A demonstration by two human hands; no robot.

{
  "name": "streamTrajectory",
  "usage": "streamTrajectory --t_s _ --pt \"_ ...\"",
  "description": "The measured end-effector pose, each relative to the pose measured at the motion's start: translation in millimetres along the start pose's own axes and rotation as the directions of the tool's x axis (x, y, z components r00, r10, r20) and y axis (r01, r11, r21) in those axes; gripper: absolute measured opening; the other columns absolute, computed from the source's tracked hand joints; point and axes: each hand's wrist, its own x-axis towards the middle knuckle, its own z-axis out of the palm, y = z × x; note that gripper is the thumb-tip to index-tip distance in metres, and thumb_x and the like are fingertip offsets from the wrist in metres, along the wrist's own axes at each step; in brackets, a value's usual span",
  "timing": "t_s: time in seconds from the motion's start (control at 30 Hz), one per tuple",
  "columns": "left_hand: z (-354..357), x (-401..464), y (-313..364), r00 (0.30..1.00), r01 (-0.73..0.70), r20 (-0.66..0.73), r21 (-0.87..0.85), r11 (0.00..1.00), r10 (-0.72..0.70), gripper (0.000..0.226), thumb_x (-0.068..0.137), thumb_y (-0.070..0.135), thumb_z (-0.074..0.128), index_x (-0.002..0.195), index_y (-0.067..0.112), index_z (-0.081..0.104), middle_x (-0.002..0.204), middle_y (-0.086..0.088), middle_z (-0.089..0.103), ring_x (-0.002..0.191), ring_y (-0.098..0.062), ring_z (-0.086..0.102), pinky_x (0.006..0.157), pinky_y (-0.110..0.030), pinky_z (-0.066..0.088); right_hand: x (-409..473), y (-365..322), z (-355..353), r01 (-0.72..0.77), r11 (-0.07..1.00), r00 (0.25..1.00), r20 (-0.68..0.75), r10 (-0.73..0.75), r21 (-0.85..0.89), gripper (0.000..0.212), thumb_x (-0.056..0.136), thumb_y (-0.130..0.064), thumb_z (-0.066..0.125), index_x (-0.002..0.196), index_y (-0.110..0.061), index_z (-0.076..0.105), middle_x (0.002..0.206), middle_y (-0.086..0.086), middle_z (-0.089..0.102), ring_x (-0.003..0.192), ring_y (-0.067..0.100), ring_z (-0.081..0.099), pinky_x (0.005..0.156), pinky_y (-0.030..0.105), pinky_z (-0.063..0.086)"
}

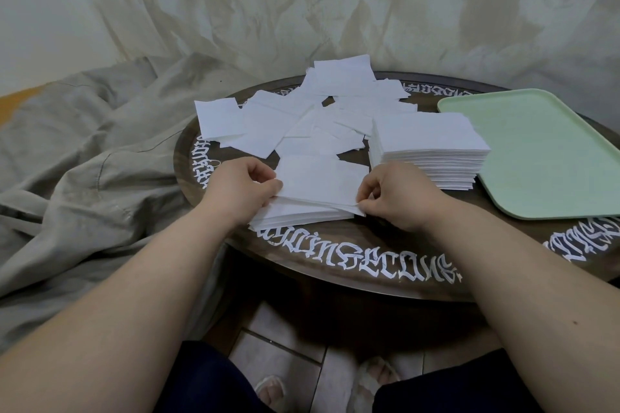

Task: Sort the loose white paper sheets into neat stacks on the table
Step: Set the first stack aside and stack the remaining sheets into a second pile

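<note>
A low stack of white paper sheets (pixel 318 189) lies near the front edge of the round dark table (pixel 352 245). My left hand (pixel 240 189) pinches its left edge, fingers curled. My right hand (pixel 392 196) pinches the stack's right front corner. A taller, neat stack of sheets (pixel 429 141) stands just right of my hands. Behind both, several loose white sheets (pixel 302 117) lie scattered and overlapping across the middle and back of the table.
A pale green tray (pixel 543 151) rests on the table's right side, touching the tall stack. White lettering rings the table's rim. Crumpled grey cloth (pixel 87 151) lies to the left, a draped sheet behind. My knees and slippered feet show below.
</note>
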Motion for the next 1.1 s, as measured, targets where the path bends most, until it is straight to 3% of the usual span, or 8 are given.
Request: streamTrajectory --t_s 0.1,0.23,0.47,0.6,0.7,0.87,1.0,1.1 --pt "1 2 -1 0.997 0.078 0.011 -0.119 0.990 -0.077 0.017 0.080 0.024 0.075 0.088 0.014 0.063 0.075 0.002 0.068 0.061 -0.012 0.068 0.067 -0.028 0.057 0 0 0 0.006 1.000 1.000 0.000 -0.006 -0.010 0.009 0.082 -0.018 0.064 0.081 -0.018 0.073 0.060 -0.017 0.054 0.058 -0.003 0.049 0.055 0.011 0.035" --pt "0 2 1 0.990 0.141 0.041 -0.178 0.974 -0.136 0.027 0.077 0.024 0.078 0.094 0.013 0.061 0.078 0.000 0.069 0.064 -0.015 0.067 0.069 -0.029 0.057 1 -1 -1 0.011 0.999 1.000 0.028 -0.010 -0.034 0.008 0.081 -0.023 0.066 0.087 -0.019 0.071 0.063 -0.016 0.050 0.061 0.001 0.048 0.056 0.016 0.035" --pt "2 2 0 0.987 0.156 0.055 -0.171 0.973 -0.149 0.011 0.079 0.013 0.074 0.084 0.011 0.065 0.068 -0.001 0.068 0.054 -0.012 0.063 0.068 -0.031 0.056 3 -2 6 0.060 0.980 0.998 0.024 -0.056 -0.190 0.020 0.081 -0.031 0.066 0.100 -0.024 0.061 0.104 -0.004 0.049 0.094 0.017 0.052 0.077 0.029 0.042" --pt "1 1 0 0.987 0.159 0.057 -0.199 0.967 -0.150 0.006 0.083 0.010 0.071 0.082 0.009 0.065 0.065 -0.003 0.068 0.044 -0.003 0.059 0.056 -0.020 0.051 4 -1 5 0.074 0.981 0.997 -0.005 -0.077 -0.181 0.014 0.085 -0.024 0.060 0.098 -0.021 0.064 0.095 -0.006 0.049 0.092 0.017 0.054 0.075 0.029 0.042" --pt "0 2 -3 0.987 0.161 0.048 -0.220 0.962 -0.154 0.008 0.084 0.014 0.069 0.081 0.009 0.064 0.064 -0.003 0.069 0.048 -0.006 0.060 0.058 -0.022 0.052 4 0 3 0.070 0.986 0.995 -0.054 -0.079 -0.152 0.015 0.085 -0.023 0.060 0.098 -0.018 0.066 0.088 -0.007 0.052 0.089 0.017 0.056 0.075 0.030 0.045" --pt "2 3 -6 0.972 0.230 0.127 -0.380 0.896 -0.196 0.014 0.088 0.016 0.066 0.081 0.006 0.059 0.069 -0.007 0.064 0.060 -0.015 0.067 0.062 -0.030 0.054 3 2 7 0.091 0.981 0.995 -0.020 -0.095 -0.169 0.029 0.080 -0.032 0.068 0.105 -0.023 0.057 0.099 -0.006 0.050 0.089 0.015 0.049 0.074 0.028 0.038" --pt "2 3 -9 0.968 0.237 0.160 -0.322 0.916 -0.194 0.014 0.080 0.016 0.074 0.082 0.008 0.062 0.063 -0.008 0.068 0.063 -0.021 0.063 0.063 -0.031 0.052 4 -2 7 0.107 0.981 0.991 -0.061 -0.119 -0.163 0.012 0.084 -0.029 0.062 0.094 -0.022 0.061 0.094 -0.006 0.055 0.090 0.019 0.055 0.076 0.031 0.043" --pt "-1 3 -9 0.991 0.109 0.094 -0.109 0.988 -0.099 0.022 0.078 0.032 0.075 0.086 0.016 0.063 0.072 0.000 0.069 0.064 -0.014 0.060 0.061 -0.027 0.045 2 -1 5 0.084 0.990 0.993 -0.077 -0.093 -0.115 0.008 0.085 -0.028 0.062 0.085 -0.022 0.067 0.087 -0.007 0.057 0.087 0.018 0.057 0.077 0.033 0.046"
